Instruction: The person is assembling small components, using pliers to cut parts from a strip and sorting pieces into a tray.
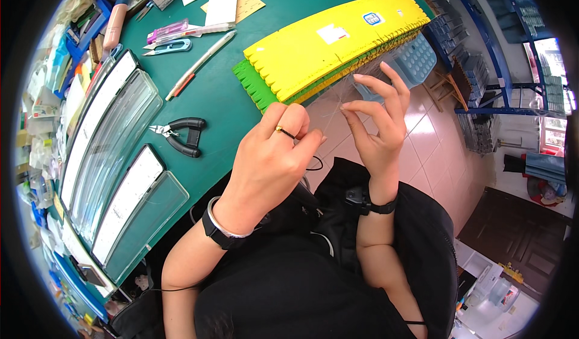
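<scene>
My left hand (269, 158) is curled closed near the table's front edge, thumb pressed to the forefinger. Whatever it pinches is hidden or too small to make out. To its right, my right hand (380, 122) pinches thumb and forefinger together, its other fingers raised. Thin, pale threads (330, 99) run by these fingertips; how they pass between the hands is hard to see. Just beyond both hands lies a long yellow foam board (338, 43) with notched ends, on top of a green foam board (248, 85). Dark, fine strands hang along the yellow board's right edge.
On the green table (226, 119) lie nippers (181, 135) with black handles, a pen (199, 66), blue thread snips (167, 47) and clear lidded boxes (114, 134). A blue plastic basket (413, 61) is beyond the table's right edge. Shelving stands at the right.
</scene>
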